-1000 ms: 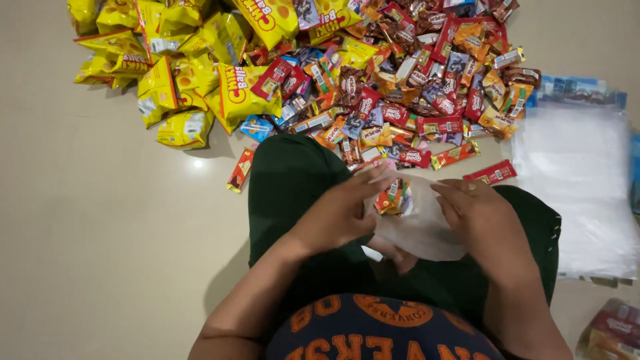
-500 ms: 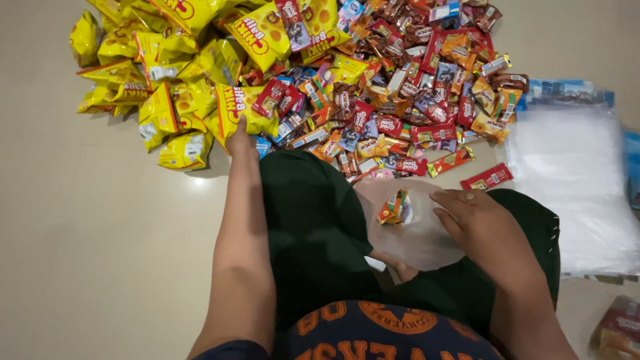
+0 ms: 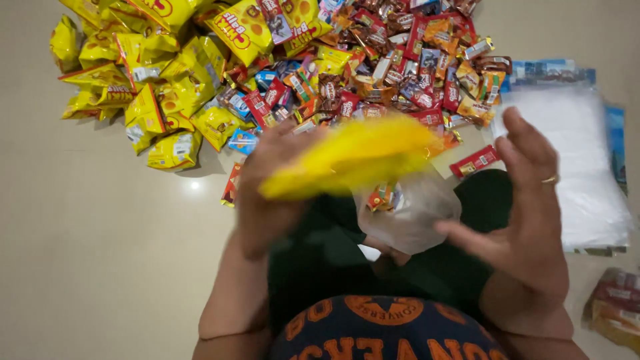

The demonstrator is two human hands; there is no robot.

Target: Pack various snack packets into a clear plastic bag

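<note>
My left hand (image 3: 267,193) holds a yellow snack packet (image 3: 353,157), blurred by motion, just above a clear plastic bag (image 3: 413,217) that rests on my lap. Inside the bag lies a small orange and red sweet (image 3: 381,197). My right hand (image 3: 530,207) is raised at the bag's right side with its fingers spread, and a ring shows on one finger. Whether it touches the bag's edge I cannot tell.
A heap of yellow snack packets (image 3: 153,93) lies on the floor at the upper left. Several small wrapped sweets (image 3: 400,60) are piled beside it. A stack of clear bags (image 3: 573,160) lies at right, and another packet (image 3: 617,310) at the lower right.
My left hand reached out to the yellow pile, then came back to the bag holding a yellow packet. My right hand lifted and spread its fingers.
</note>
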